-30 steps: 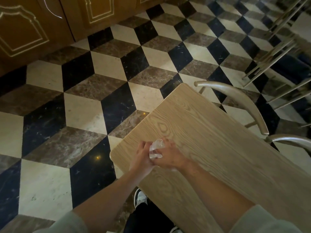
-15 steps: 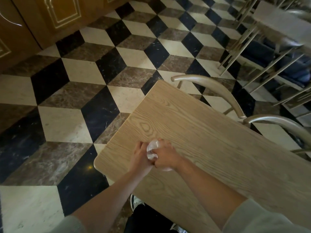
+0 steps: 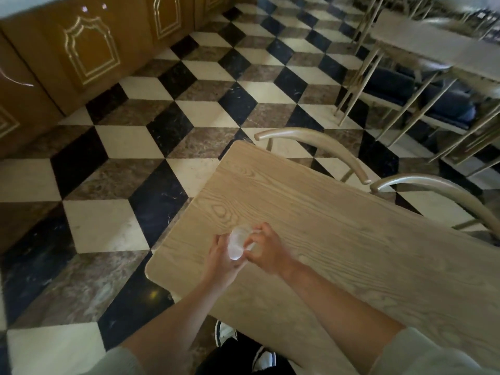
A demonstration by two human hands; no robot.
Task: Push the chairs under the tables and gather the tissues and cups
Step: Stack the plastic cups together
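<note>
clear plastic cup point(image 3: 236, 244) held over the near corner of the wooden table point(image 3: 338, 239). left hand point(image 3: 220, 262) fingers curled round it; right hand point(image 3: 266, 249) fingertips pinching its side. advise light grip, since thin plastic likely crushes. chair backs point(image 3: 319, 147) stand at the table's far edge.

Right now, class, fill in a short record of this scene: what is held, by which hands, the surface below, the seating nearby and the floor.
Held item: clear plastic cup, lying tilted between the hands
Left hand: fingers curled round the cup
Right hand: fingers pinch the cup's other side
Surface below: light wooden table with rounded corners
Seating: two curved metal chair backs at the table's far edge
Floor: black, cream and brown cube-pattern tiles
Tissues: none in view
</note>
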